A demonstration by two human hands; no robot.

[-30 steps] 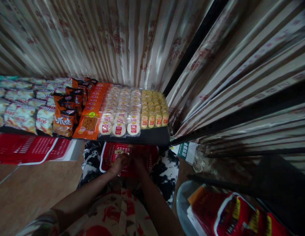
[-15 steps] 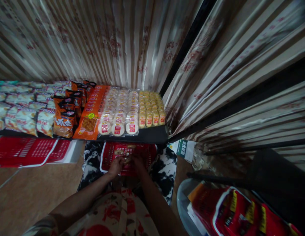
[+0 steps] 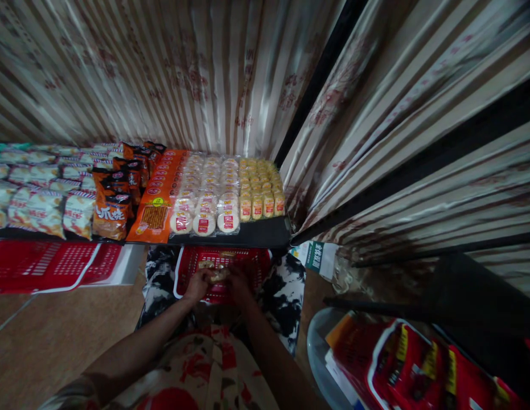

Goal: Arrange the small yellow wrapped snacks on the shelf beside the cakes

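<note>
A red plastic basket (image 3: 265, 263) with a white handle rests on my lap. Over it, my left hand (image 3: 198, 283) and my right hand (image 3: 239, 285) are closed on the two ends of a small yellowish wrapped snack packet (image 3: 219, 276). Another small packet (image 3: 206, 265) lies in the basket just beyond my left fingers, and one more packet (image 3: 228, 254) is near the far wall. The dim light blurs the print on them, and my right fingertips are partly hidden in shadow.
A black shelf (image 3: 265, 232) ahead carries rows of yellow snack packs (image 3: 262, 205), white round cakes (image 3: 204, 223), an orange bag (image 3: 156, 216) and white bags (image 3: 38, 210). Red baskets (image 3: 38, 265) sit at left. A grey tub (image 3: 318, 336) with red packages stands at right.
My hands have drawn slightly apart, and the packet between them shows more fully, lying level. The view has shifted a little.
</note>
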